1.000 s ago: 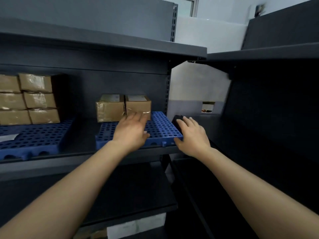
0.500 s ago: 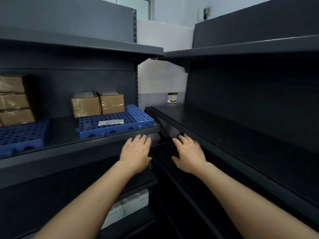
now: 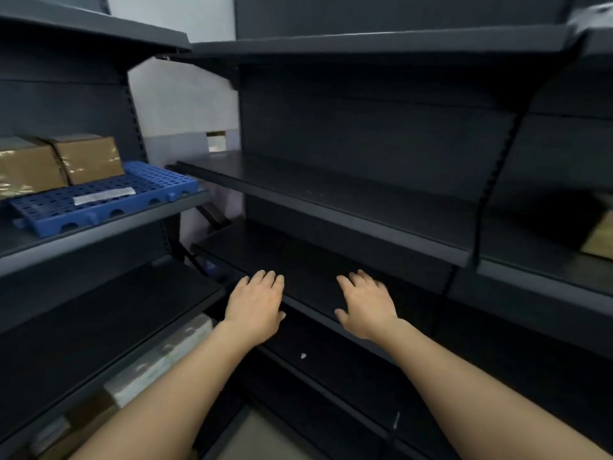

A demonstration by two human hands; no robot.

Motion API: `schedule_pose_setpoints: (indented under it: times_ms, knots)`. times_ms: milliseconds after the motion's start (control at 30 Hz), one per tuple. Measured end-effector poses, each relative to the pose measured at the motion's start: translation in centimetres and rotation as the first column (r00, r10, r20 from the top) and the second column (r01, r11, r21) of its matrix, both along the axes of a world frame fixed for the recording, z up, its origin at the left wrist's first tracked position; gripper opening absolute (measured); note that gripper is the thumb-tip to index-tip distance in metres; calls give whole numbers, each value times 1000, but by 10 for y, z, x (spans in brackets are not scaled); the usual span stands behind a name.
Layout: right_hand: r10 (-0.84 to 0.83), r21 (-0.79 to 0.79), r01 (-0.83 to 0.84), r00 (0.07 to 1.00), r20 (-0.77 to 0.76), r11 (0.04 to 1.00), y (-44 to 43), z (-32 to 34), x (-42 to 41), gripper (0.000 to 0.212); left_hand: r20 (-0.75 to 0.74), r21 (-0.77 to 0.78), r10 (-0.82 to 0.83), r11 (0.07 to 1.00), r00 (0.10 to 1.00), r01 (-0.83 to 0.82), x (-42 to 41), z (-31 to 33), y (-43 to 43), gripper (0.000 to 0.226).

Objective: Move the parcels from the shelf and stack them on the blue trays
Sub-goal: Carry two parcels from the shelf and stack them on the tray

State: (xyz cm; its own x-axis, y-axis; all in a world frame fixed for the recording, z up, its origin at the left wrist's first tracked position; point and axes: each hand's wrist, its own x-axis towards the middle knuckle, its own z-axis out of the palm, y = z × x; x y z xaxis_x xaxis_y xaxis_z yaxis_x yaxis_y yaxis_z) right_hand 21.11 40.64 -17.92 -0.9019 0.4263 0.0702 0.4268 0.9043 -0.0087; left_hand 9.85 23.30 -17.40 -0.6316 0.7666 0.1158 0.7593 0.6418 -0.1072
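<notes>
Two brown taped parcels (image 3: 88,158) stand side by side at the back of a blue perforated tray (image 3: 99,202) on the left rack's middle shelf. A white label lies on the tray's bare front part. My left hand (image 3: 255,305) and my right hand (image 3: 366,305) hover palm-down with relaxed fingers, holding nothing, in front of a bare dark shelf (image 3: 298,277) of the middle rack. At the far right edge part of another brown parcel (image 3: 600,240) shows on the right rack's shelf.
Dark metal racks stand on three sides, meeting at a corner with a white wall behind. The middle rack's upper shelf (image 3: 331,200) juts out above my hands. Pale wrapped packages (image 3: 159,360) lie on the left rack's low shelf. Floor shows at the bottom centre.
The view has swung right, from the left rack to the middle rack. Both hands left the blue tray, dropped lower and moved right with it, still holding nothing.
</notes>
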Motion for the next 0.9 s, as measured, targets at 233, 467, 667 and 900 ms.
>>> schedule_pose_setpoints:
  times_ms: [233, 467, 667, 900]
  knots:
    - [-173, -2, 173, 985, 18, 985, 20, -15, 104, 69, 31, 14, -204, 979, 978, 204, 79, -15, 44, 73]
    - [-304, -3, 305, 952, 27, 952, 49, -22, 217, 69, 45, 35, -376, 927, 926, 374, 172, -28, 101, 72]
    - [-398, -7, 399, 917, 36, 917, 78, -25, 319, 69, 55, 51, -476, 879, 878, 474, 261, -34, 149, 72]
    - [-499, -6, 500, 866, 36, 866, 115, -29, 433, 69, 77, 74, -559, 829, 825, 555, 363, -42, 205, 72]
